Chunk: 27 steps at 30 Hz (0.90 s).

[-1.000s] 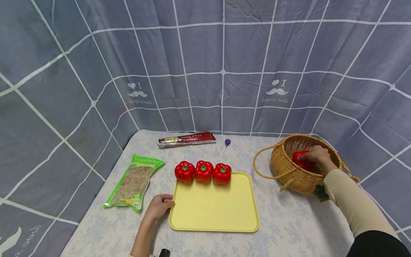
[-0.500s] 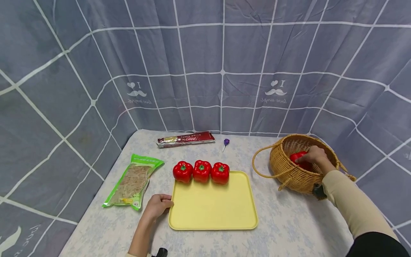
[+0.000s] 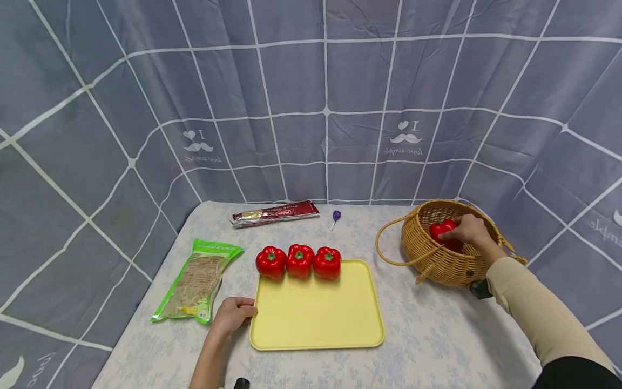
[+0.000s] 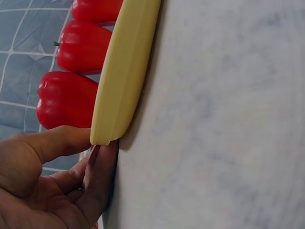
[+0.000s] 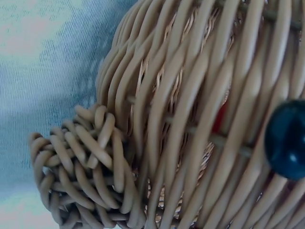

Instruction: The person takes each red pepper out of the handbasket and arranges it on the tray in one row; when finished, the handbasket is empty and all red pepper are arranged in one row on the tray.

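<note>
In the head view, my right hand reaches into a wicker basket and grips a red bell pepper near its mouth. The right wrist view holds only the basket's woven side, a dark round bead and a sliver of red through the weave; the hand is out of that view. My left hand pinches the left edge of a yellow tray, thumb at the rim and fingers below it. Three red bell peppers stand in a row along the tray's far left edge.
A green-edged food bag lies left of the tray. Behind the peppers are a long dark-red packet and a purple lollipop. The basket's handle hangs out toward the tray. A grey grid curtain surrounds the table.
The bell pepper in my right hand has come up a little inside the basket, and its green stem now shows. My left hand keeps its place on the tray. The head view has shifted slightly.
</note>
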### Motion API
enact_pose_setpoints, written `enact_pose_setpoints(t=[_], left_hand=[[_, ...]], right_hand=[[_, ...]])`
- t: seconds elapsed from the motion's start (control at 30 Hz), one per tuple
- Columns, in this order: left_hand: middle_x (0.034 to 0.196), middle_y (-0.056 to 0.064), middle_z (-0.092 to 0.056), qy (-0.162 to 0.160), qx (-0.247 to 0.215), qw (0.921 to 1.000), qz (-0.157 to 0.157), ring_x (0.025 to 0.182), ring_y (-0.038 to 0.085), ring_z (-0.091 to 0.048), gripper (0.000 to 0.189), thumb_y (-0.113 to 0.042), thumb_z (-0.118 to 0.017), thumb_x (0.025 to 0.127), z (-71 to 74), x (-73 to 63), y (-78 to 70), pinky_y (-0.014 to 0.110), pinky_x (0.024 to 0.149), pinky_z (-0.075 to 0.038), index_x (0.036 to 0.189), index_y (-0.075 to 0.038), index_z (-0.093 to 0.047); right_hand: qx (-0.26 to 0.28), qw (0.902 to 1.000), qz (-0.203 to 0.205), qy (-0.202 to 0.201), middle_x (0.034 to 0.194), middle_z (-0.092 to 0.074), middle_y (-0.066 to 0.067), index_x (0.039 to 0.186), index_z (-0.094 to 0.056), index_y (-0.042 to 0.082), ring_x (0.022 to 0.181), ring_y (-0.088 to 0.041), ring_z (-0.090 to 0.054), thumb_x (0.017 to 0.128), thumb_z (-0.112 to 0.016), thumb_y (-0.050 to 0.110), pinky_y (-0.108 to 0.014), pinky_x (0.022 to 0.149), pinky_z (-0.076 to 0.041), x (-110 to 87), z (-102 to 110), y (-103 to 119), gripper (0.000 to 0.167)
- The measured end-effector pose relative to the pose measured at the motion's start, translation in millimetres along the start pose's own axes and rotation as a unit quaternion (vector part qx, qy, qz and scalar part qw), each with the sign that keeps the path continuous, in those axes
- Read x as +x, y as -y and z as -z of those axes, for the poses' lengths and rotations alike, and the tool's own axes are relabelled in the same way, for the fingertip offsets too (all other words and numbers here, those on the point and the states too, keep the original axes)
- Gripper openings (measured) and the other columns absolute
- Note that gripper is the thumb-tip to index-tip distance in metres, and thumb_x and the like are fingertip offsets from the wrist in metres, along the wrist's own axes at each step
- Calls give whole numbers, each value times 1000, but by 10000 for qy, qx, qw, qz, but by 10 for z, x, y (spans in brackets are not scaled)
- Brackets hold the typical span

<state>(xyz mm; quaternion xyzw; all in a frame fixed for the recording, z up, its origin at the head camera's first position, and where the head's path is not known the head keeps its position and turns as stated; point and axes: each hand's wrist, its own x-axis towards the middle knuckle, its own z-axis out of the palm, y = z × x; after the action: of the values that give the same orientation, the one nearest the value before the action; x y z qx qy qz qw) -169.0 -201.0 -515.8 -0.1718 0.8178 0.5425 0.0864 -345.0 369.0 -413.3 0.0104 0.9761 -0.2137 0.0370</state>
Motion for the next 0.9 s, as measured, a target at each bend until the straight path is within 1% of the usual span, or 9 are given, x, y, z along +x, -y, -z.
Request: enact_pose_setpoints(t=[0.13,0.27,0.37,0.43,0.5,0.6,0.7,0.83,0.9], left_hand=[[90,14,-71,23,-18,10000,2,75,14,-63,29,-4,-65,85,9,-9,-5,29,66,-53,109,12,-65],[90,13,-71,34,-37,10000,-35,76,14,-62,30,-4,-64,86,15,-10,1,29,67,-53,111,13,-65],[90,14,-70,68,-30,10000,-50,76,14,-61,31,-4,-63,86,15,-4,5,29,67,-53,112,13,-64],[90,14,-69,82,-18,10000,-51,76,14,-61,31,-4,-63,86,12,2,5,29,67,-52,112,13,-64],[91,15,-69,103,-6,9999,-41,75,15,-61,31,-4,-63,87,13,8,4,29,67,-52,112,13,-63],[92,15,-69,114,-9,9999,-42,76,15,-61,31,-5,-63,87,16,13,-1,29,67,-52,113,13,-63],[92,15,-69,128,-32,9999,-37,77,14,-61,32,-4,-63,86,18,14,-7,29,68,-52,113,13,-63],[93,16,-69,152,-25,9999,-16,77,15,-61,32,-4,-63,87,20,7,-14,29,69,-53,113,13,-63],[94,16,-69,162,-22,9999,-14,78,15,-61,32,-5,-63,87,19,3,-16,29,69,-53,114,13,-62]], right_hand=[[80,9998,86,-190,109,-62,-36,122,-55,-19,96,-46,-54,82,-75,32,-45,74,-49,-49,-1,32,68],[175,9993,149,-289,114,-61,-37,126,-52,-20,98,-47,-56,84,-73,30,-43,72,-52,-74,6,58,69],[236,9991,147,-323,117,-58,-38,128,-50,-19,103,-50,-54,84,-73,32,-46,76,-51,-75,33,62,71],[301,9988,73,-370,122,-56,-38,130,-49,-18,110,-52,-50,84,-73,34,-54,88,-47,-72,55,58,73],[470,9981,-32,-410,128,-51,-39,133,-47,-16,119,-55,-43,85,-72,36,-61,98,-37,-84,80,63,75],[780,9953,-273,-498,136,-45,-38,138,-44,-11,127,-56,-33,86,-71,42,-65,103,-30,-107,100,66,79],[1132,9906,-430,-643,141,-41,-37,142,-43,-7,130,-57,-27,85,-70,46,-65,103,-30,-158,112,76,82],[1410,9853,-415,-868,144,-40,-34,143,-44,-4,132,-56,-26,85,-70,49,-62,104,-30,-238,140,102,82],[1568,9822,-404,-950,145,-41,-32,143,-44,-3,134,-52,-30,84,-71,49,-58,103,-33,-274,159,117,83]])
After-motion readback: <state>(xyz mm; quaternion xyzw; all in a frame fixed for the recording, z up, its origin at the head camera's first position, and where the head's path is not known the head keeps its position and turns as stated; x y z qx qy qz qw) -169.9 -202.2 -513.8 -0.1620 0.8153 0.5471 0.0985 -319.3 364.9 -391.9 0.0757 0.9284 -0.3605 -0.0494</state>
